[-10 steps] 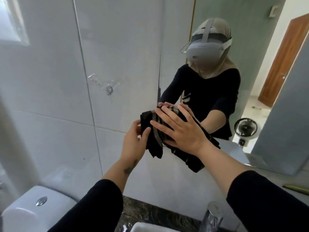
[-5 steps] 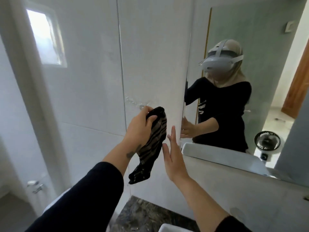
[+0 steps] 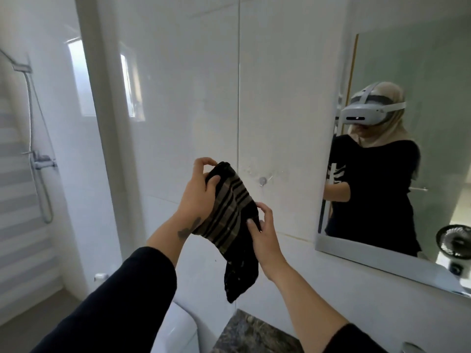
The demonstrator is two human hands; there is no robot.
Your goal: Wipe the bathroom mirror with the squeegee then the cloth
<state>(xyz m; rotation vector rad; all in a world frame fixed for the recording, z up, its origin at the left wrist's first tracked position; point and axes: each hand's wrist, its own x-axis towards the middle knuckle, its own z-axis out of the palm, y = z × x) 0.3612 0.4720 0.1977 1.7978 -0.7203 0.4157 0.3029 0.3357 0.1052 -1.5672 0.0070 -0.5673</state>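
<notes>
A dark cloth [image 3: 233,220] with tan stripes hangs in front of the white tiled wall, left of the mirror [image 3: 413,138]. My left hand [image 3: 201,192] grips its upper end. My right hand [image 3: 265,235] pinches the cloth's right edge lower down, and the loose end dangles below both hands. The mirror is at the right and reflects a person in a headset and black top. No squeegee is in view.
A clear wall hook [image 3: 262,180] sticks to the tile just right of the cloth. The toilet tank [image 3: 178,332] and a dark stone counter [image 3: 254,335] lie below. A shower hose and mixer [image 3: 42,161] are at the far left. A small fan [image 3: 456,242] shows in the mirror.
The cloth came off the mirror and moved left in front of the tiled wall, carried by my left hand. My right hand, which was free half a second ago, now holds the cloth's edge.
</notes>
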